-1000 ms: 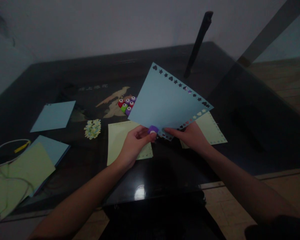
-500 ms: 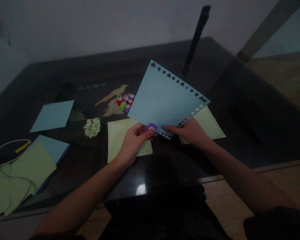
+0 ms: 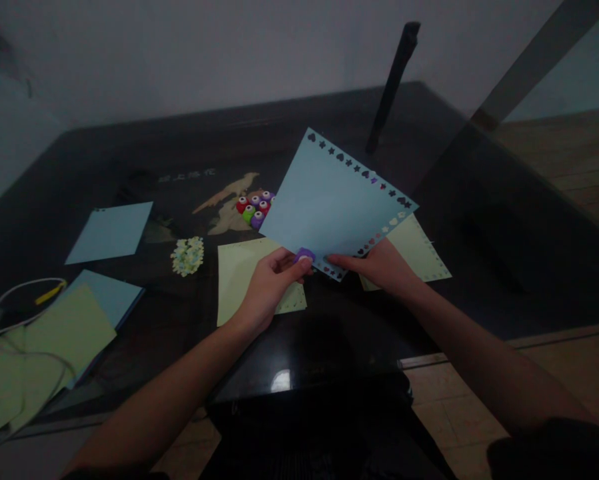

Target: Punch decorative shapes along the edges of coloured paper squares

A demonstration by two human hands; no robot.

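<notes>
Held above a dark glossy worktop [image 3: 129, 153]: a blue paper sheet [image 3: 324, 207], tilted up, two of its edges already lined with punched hearts and stars. Left hand [image 3: 269, 283] closed around a small purple craft punch [image 3: 304, 255], clamped on the sheet's near edge at about 6 o'clock of the sheet. Right hand [image 3: 382, 267] pinching the same edge just beside the punch, at 5 o'clock, fingers flat under the paper.

To punch cleanly here, judged from the grip: keep the edge pushed fully into the punch's slot, hold the sheet taut with the right hand close to the tool, space the next shape evenly from the last hole, press straight down without twisting.

On the worktop beneath, at 7 o'clock of the sheet, a pale yellow sheet [image 3: 239, 273]; a second yellow sheet with a punched border [image 3: 424, 257] at 4 o'clock. Cluster of spare punches [image 3: 254, 208] in red, green and purple at 9 o'clock, touching one another. Little heap of punched-out confetti [image 3: 188, 256] further left. More blue and yellow sheets [image 3: 69, 327] and a pale cable [image 3: 14, 293] at far left. Dark pole [image 3: 392, 83] leaning at 12 o'clock.

Faint light characters [image 3: 186, 175] on the worktop above a tan bird-like motif [image 3: 226, 200]; too dim and small to read. No brand marks legible on the punches.
</notes>
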